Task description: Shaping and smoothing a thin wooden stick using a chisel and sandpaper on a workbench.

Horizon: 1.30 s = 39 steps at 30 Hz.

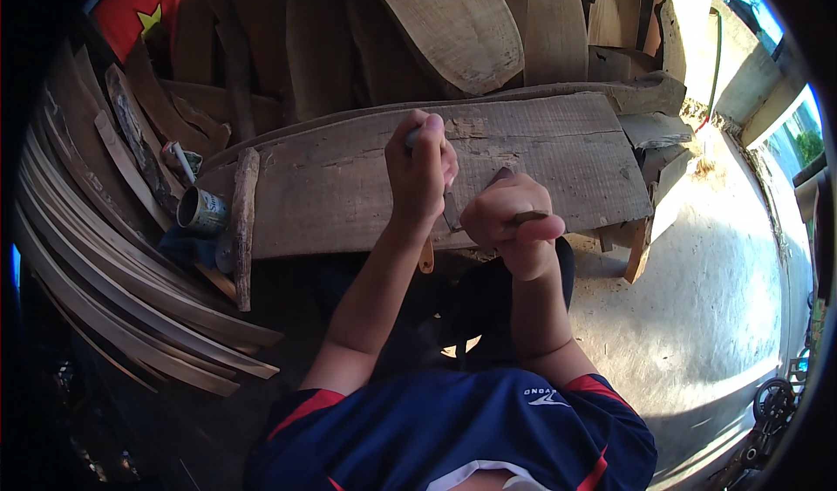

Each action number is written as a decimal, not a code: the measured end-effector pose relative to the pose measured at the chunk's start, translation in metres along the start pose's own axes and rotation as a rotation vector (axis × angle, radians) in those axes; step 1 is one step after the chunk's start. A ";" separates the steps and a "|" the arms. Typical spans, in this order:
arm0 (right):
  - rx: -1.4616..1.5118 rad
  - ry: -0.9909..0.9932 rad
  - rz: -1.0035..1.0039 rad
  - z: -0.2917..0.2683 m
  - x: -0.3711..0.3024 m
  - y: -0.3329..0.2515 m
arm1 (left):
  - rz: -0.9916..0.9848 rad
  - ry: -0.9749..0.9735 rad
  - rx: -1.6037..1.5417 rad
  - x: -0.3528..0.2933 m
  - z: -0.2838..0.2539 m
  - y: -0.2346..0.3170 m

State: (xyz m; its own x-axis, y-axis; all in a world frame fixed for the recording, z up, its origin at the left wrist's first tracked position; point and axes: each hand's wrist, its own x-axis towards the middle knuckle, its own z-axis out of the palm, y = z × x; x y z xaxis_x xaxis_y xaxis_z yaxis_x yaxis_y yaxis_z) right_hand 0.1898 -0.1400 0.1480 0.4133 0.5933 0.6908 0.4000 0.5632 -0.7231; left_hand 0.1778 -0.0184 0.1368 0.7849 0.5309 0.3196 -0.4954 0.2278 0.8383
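Over the middle of a wide wooden plank (331,186), my left hand (421,168) is closed in a fist. A small grey rounded end (411,138) shows at the top of its fingers; the rest of that thing is hidden. To its right and nearer to me, my right hand (513,221) is wrapped round a brown stick-like piece (530,217), whose end shows beside the thumb. A dark reddish-brown tip (500,176) sticks out past the far side of this hand; I cannot tell if it is the same piece. Between my hands, a thin dark angled line (451,212) crosses the plank.
A rough wooden strip (248,229) lies across the plank's left end, beside a tin can (202,210). Long curved slats (148,290) are stacked at the left. Large boards (453,29) lean at the back, near a red flag (135,11). Concrete floor (697,290) stretches to the right.
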 end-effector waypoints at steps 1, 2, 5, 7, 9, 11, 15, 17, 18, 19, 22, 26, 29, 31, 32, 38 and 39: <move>-0.016 -0.042 -0.027 -0.003 -0.002 0.001 | -0.013 0.002 -0.035 0.002 -0.002 0.002; -0.020 -0.040 -0.027 -0.006 -0.003 0.002 | -0.028 -0.002 -0.073 0.006 -0.001 0.004; -0.031 -0.049 -0.007 -0.008 -0.005 0.003 | 0.006 0.019 -0.148 -0.001 -0.002 0.018; -0.028 -0.046 0.003 -0.004 -0.003 0.001 | 0.025 0.004 -0.040 -0.004 -0.001 0.001; -0.036 -0.049 -0.001 -0.004 -0.003 0.001 | -0.005 -0.022 -0.011 0.000 0.000 -0.002; -0.047 -0.047 -0.005 -0.005 -0.004 0.001 | 0.002 -0.026 -0.076 0.003 -0.003 0.005; -0.035 -0.052 0.010 -0.003 -0.003 0.001 | 0.110 0.020 -0.015 -0.002 0.001 0.003; -0.032 -0.065 0.018 0.000 -0.001 0.000 | 0.040 0.001 0.028 -0.002 0.000 -0.007; -0.027 -0.052 0.001 0.000 -0.001 0.001 | 0.033 0.003 -0.005 0.002 -0.001 -0.005; -0.022 -0.039 -0.016 0.000 -0.001 0.002 | 0.026 0.005 -0.037 0.004 -0.003 -0.001; -0.048 -0.036 -0.020 -0.006 -0.003 0.005 | 0.026 -0.029 -0.150 -0.003 0.001 0.014; -0.015 -0.053 0.006 -0.001 -0.001 0.000 | 0.017 -0.034 0.046 -0.006 0.002 -0.008; -0.047 0.032 0.000 -0.007 -0.002 0.001 | 0.009 -0.036 -0.069 0.002 -0.004 0.001; -0.049 0.039 0.003 -0.010 -0.002 0.004 | 0.028 -0.034 -0.083 -0.003 -0.003 0.003; -0.035 0.031 0.003 -0.009 -0.002 0.002 | 0.062 -0.059 -0.107 -0.007 -0.005 0.005; -0.073 0.047 0.005 -0.010 -0.001 0.002 | 0.017 -0.057 -0.101 0.002 -0.001 -0.001; -0.077 0.052 0.006 -0.011 -0.001 0.003 | 0.012 -0.071 -0.147 -0.001 0.000 0.009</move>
State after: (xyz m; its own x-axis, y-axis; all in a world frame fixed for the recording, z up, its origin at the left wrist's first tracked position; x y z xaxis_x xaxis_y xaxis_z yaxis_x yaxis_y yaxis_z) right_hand 0.1997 -0.1458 0.1455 0.4568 0.5649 0.6872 0.4581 0.5129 -0.7260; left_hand 0.1726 -0.0171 0.1440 0.8005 0.4762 0.3640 -0.5499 0.3419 0.7620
